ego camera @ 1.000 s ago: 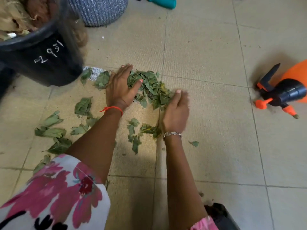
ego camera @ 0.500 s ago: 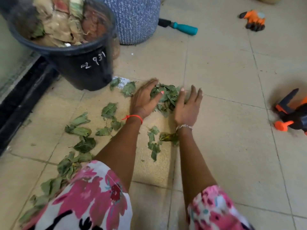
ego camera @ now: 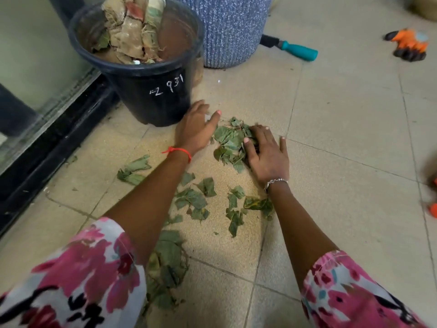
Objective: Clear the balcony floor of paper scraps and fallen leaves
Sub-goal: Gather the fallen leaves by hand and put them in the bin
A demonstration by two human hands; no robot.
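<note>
A small heap of green leaves lies on the beige tiled floor between my two hands. My right hand lies flat on the heap's right side, fingers spread over the leaves. My left hand rests on the floor just left of the heap, fingers straight and reaching toward the black bucket. The bucket holds crumpled paper scraps and leaves. More loose leaves are scattered nearer to me, between and under my forearms, and a further clump lies by my left sleeve.
A blue speckled pot stands behind the bucket. A teal-handled tool and an orange glove lie further back. A black sliding-door track runs along the left. An orange sprayer part shows at the right edge.
The leaf heap has been pushed into a tighter pile. My right hand now lies on top of it, and my left hand has slid left, away from the leaves and nearer the bucket.
</note>
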